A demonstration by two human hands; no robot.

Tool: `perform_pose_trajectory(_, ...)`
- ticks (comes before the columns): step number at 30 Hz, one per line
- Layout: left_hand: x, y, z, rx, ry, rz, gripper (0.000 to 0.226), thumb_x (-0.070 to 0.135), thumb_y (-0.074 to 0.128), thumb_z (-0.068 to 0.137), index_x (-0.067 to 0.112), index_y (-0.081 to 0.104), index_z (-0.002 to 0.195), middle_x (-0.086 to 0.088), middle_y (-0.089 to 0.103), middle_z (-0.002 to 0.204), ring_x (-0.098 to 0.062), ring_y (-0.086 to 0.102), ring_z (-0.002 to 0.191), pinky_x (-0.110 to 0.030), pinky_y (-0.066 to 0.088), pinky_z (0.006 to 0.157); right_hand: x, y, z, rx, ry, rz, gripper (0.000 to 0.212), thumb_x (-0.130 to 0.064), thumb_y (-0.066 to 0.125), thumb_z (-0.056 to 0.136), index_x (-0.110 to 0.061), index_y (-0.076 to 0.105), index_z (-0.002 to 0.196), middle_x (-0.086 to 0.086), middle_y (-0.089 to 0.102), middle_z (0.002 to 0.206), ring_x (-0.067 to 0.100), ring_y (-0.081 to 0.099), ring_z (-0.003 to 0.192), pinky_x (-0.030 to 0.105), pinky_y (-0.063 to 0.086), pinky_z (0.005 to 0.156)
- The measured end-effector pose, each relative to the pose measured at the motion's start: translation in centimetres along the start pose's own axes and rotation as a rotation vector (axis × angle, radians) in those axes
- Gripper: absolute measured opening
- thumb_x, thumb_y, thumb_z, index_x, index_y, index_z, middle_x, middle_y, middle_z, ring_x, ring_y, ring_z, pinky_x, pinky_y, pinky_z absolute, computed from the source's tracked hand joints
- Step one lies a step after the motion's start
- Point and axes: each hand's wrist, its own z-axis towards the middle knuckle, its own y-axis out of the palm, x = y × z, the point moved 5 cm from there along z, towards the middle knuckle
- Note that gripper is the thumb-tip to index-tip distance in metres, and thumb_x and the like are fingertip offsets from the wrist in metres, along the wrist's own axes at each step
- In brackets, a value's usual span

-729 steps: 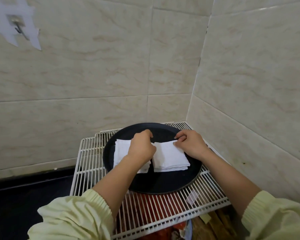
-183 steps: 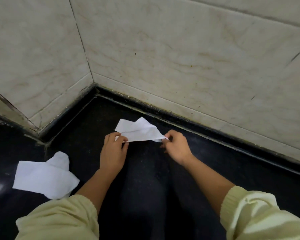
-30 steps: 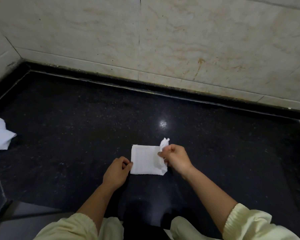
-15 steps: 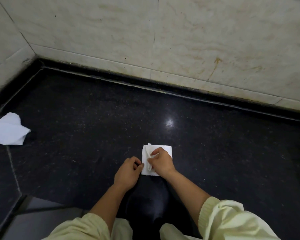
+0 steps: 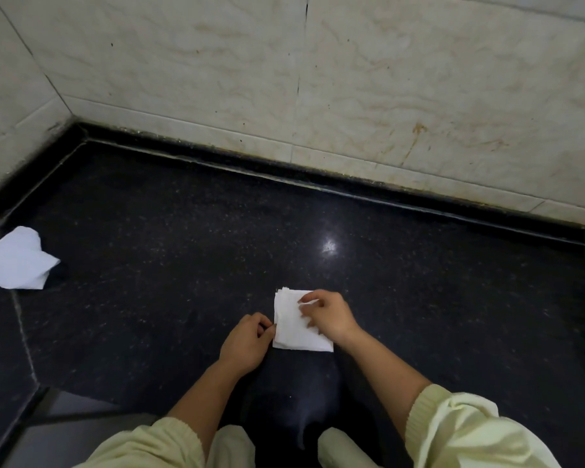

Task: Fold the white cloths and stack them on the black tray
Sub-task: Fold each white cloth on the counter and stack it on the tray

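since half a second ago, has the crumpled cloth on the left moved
No. The crumpled cloth lies just above the top of the seam in the black surface, near the left corner, as before.

A folded white cloth (image 5: 293, 329) lies flat on the black counter (image 5: 183, 265); a second cloth (image 5: 14, 261) lies rumpled far left.

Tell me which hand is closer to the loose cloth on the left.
Left. The left hand sits right of the loose cloth, well apart; the right hand is farther right, on the folded cloth.
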Motion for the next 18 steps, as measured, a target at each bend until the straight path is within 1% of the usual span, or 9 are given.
perform_pose_trajectory(1, 0.0, 0.0, 0.1, -0.026, -0.012, -0.011, 0.010, 0.032, 0.053, 0.095, 0.024, 0.058, 0.094, 0.003, 0.055, 0.095, -0.010, 0.056, 0.079, -0.025, 0.045, 0.072, 0.1, -1.2, 0.0, 0.035, 0.009, 0.031, 0.009, -0.007, 0.061, 0.088, -0.013, 0.067, 0.087, 0.003, 0.066, 0.074, 0.012, 0.060, 0.056, 0.020, 0.048, 0.053)
perform_pose_trajectory(3, 0.2, -0.2, 0.5, -0.097, -0.083, -0.110, 0.020, 0.029, 0.050, 0.097, 0.013, 0.061, 0.096, -0.002, 0.061, 0.092, -0.014, 0.058, 0.078, -0.031, 0.050, 0.075, 0.9, -3.8, 0.0, 0.127, 0.045, 0.075, 0.016, -0.005, 0.059, 0.088, -0.014, 0.064, 0.075, 0.005, 0.065, 0.071, 0.013, 0.057, 0.053, 0.019, 0.042, 0.043)
perform_pose_trajectory(5, 0.7, -0.7, 0.6, -0.138, -0.177, -0.209, 0.033, 0.031, 0.047, 0.099, 0.002, 0.061, 0.101, -0.009, 0.065, 0.089, -0.018, 0.061, 0.075, -0.032, 0.053, 0.070, 2.1, -5.7, -0.1, 0.187, 0.107, 0.093, 0.016, -0.005, 0.058, 0.087, -0.012, 0.061, 0.073, 0.008, 0.065, 0.070, 0.015, 0.056, 0.052, 0.020, 0.041, 0.042)
perform_pose_trajectory(6, 1.2, -0.9, 0.6, -0.122, -0.193, -0.214, 0.036, 0.035, 0.047, 0.098, 0.002, 0.061, 0.100, -0.011, 0.066, 0.090, -0.020, 0.062, 0.075, -0.032, 0.054, 0.068, 2.7, -6.2, -0.3, 0.196, 0.139, 0.092, 0.015, -0.006, 0.059, 0.087, -0.011, 0.060, 0.074, 0.009, 0.065, 0.070, 0.016, 0.056, 0.052, 0.021, 0.042, 0.044)
perform_pose_trajectory(8, 2.1, -1.3, 0.7, -0.035, -0.145, -0.123, 0.039, 0.045, 0.051, 0.094, 0.007, 0.057, 0.092, -0.009, 0.067, 0.086, -0.018, 0.062, 0.075, -0.031, 0.053, 0.064, 3.7, -6.4, -0.5, 0.180, 0.188, 0.110, 0.014, -0.006, 0.060, 0.087, -0.010, 0.058, 0.074, 0.009, 0.065, 0.070, 0.017, 0.057, 0.054, 0.023, 0.045, 0.047)
perform_pose_trajectory(10, 2.7, -1.3, 0.3, 0.025, -0.107, -0.015, 0.037, 0.049, 0.058, 0.089, 0.014, 0.051, 0.083, -0.001, 0.061, 0.078, -0.011, 0.057, 0.069, -0.023, 0.044, 0.056, 4.1, -5.6, -0.8, 0.147, 0.198, 0.137, 0.013, -0.007, 0.061, 0.087, -0.010, 0.058, 0.075, 0.009, 0.066, 0.071, 0.017, 0.058, 0.056, 0.024, 0.046, 0.048)
perform_pose_trajectory(12, 2.8, -0.7, -0.1, 0.030, -0.100, 0.033, 0.033, 0.045, 0.066, 0.085, 0.016, 0.051, 0.079, 0.003, 0.059, 0.078, -0.009, 0.054, 0.070, -0.021, 0.038, 0.055, 4.3, -4.6, -1.2, 0.123, 0.185, 0.138, 0.011, -0.010, 0.064, 0.087, -0.010, 0.059, 0.077, 0.008, 0.067, 0.074, 0.016, 0.060, 0.058, 0.024, 0.047, 0.049)
perform_pose_trajectory(15, 2.6, -0.3, -0.5, 0.039, -0.103, 0.030, 0.025, 0.033, 0.072, 0.081, 0.021, 0.053, 0.072, 0.005, 0.060, 0.080, -0.009, 0.056, 0.073, -0.020, 0.039, 0.056, 4.4, -3.4, -1.5, 0.121, 0.157, 0.080, 0.010, -0.014, 0.068, 0.084, -0.010, 0.061, 0.079, 0.006, 0.067, 0.077, 0.014, 0.059, 0.061, 0.023, 0.047, 0.051)
perform_pose_trajectory(18, 2.4, -0.4, -0.9, 0.074, -0.097, -0.033, 0.021, 0.028, 0.074, 0.081, 0.021, 0.056, 0.071, 0.008, 0.060, 0.078, -0.004, 0.055, 0.070, -0.014, 0.037, 0.054, 4.3, -3.1, -1.6, 0.159, 0.120, -0.037, 0.010, -0.014, 0.071, 0.079, -0.013, 0.061, 0.080, 0.004, 0.067, 0.081, 0.014, 0.060, 0.069, 0.025, 0.050, 0.064)
